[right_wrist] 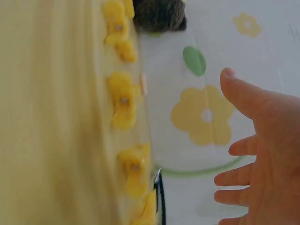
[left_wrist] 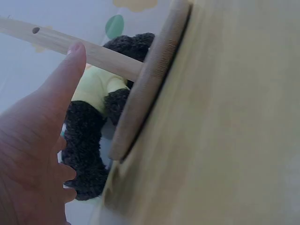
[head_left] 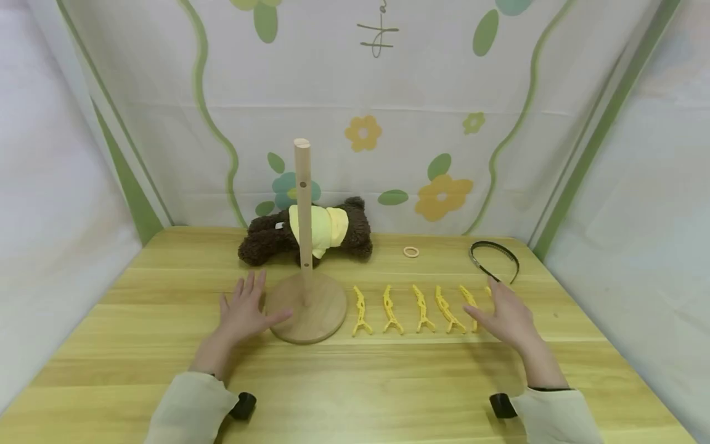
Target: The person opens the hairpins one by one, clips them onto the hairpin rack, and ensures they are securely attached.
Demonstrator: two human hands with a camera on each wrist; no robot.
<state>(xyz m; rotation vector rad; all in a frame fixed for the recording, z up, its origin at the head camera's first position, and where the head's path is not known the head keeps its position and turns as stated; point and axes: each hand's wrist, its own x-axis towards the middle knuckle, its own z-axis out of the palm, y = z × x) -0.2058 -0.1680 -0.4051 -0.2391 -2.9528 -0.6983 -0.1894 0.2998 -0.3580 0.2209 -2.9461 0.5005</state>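
Note:
My left hand (head_left: 246, 312) is spread open and holds nothing, its thumb overlapping the edge of the round base (head_left: 327, 324) of a wooden stand in the head view. From that base a wooden post (head_left: 304, 209) with small holes rises upright. On the right, my empty right hand (head_left: 507, 317) has its fingers extended over the end of a row of several yellow alligator hair clips (head_left: 420, 308), partly hiding the last ones. In the right wrist view, the hair clips (right_wrist: 124, 101) lie beside the open hand (right_wrist: 272, 136), apart from its fingers.
Behind the stand a dark brown plush bear (head_left: 360, 231) in a yellow top lies on its side. A small ring (head_left: 411, 251) lies right of it, and a black headband (head_left: 516, 262) sits at the back right. Flower-printed cloth (head_left: 421, 80) closes off the wooden table's (head_left: 355, 394) far side.

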